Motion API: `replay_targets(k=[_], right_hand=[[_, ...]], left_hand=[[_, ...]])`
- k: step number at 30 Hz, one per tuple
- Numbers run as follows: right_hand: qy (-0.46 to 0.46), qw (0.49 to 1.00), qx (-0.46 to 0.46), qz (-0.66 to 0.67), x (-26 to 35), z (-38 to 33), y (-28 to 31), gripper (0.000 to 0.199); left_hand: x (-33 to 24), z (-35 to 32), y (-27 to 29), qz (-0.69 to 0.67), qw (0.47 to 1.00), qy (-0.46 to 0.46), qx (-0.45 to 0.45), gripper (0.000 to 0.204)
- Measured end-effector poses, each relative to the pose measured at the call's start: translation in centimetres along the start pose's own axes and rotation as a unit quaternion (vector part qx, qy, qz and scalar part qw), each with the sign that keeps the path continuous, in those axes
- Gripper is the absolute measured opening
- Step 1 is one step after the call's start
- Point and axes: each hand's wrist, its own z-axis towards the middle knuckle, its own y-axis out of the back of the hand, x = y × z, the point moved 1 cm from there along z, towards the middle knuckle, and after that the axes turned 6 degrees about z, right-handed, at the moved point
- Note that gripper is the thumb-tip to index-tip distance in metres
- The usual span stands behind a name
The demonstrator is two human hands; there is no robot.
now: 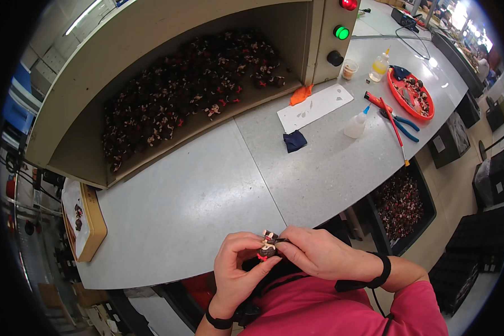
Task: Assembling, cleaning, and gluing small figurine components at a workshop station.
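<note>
Head view: both hands meet at six o'clock, just off the near edge of the grey table (207, 190). The left hand (235, 269) has its fingers curled shut around a small dark figure (267, 246) with red and pale bits, and the right hand (313, 252) pinches its top. It looks light and hard, probably with thin fragile parts, though it's too small to be sure; best held by the body, as the left hand does. The tabletop is smooth. At eleven o'clock, an open cabinet (67, 95) holds a heap of similar figures. At two o'clock sit a red tray (400, 98), blue pliers (403, 123) and a squeeze bottle (355, 126). A bin of figures (400, 207) stands at three o'clock, below the table.
</note>
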Motion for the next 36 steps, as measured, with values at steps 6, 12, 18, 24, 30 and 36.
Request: replay_targets(k=[6,12,18,24,30,36], right_hand=[[0.011,1.0,0.001,-0.017,-0.02,-0.04,-0.08,0.023],[-0.012,0.999,0.044,-0.001,0.29,0.01,0.23,0.027],[-0.033,0.994,0.083,0.063,0.15,0.14,0.38,0.029],[-0.05,0.986,0.105,0.119,-0.05,0.22,0.54,0.032],[-0.033,0.992,0.078,0.094,0.28,0.18,0.58,0.031],[0.002,1.0,0.027,0.012,0.0,-0.02,0.1,0.026]], left_hand=[[-0.26,0.0,-0.04,0.002,1.0,0.017,-0.013,0.039],[-0.13,0.0,0.1,0.003,1.0,0.013,-0.01,0.038],[0.08,-0.1,0.38,0.004,1.0,-0.003,0.008,0.034],[-0.11,-0.05,0.28,-0.006,1.0,0.017,0.0,0.036],[0.03,-0.09,0.19,-0.022,1.0,0.017,-0.014,0.036],[0.32,-0.1,0.27,-0.019,1.0,-0.006,-0.005,0.038]])
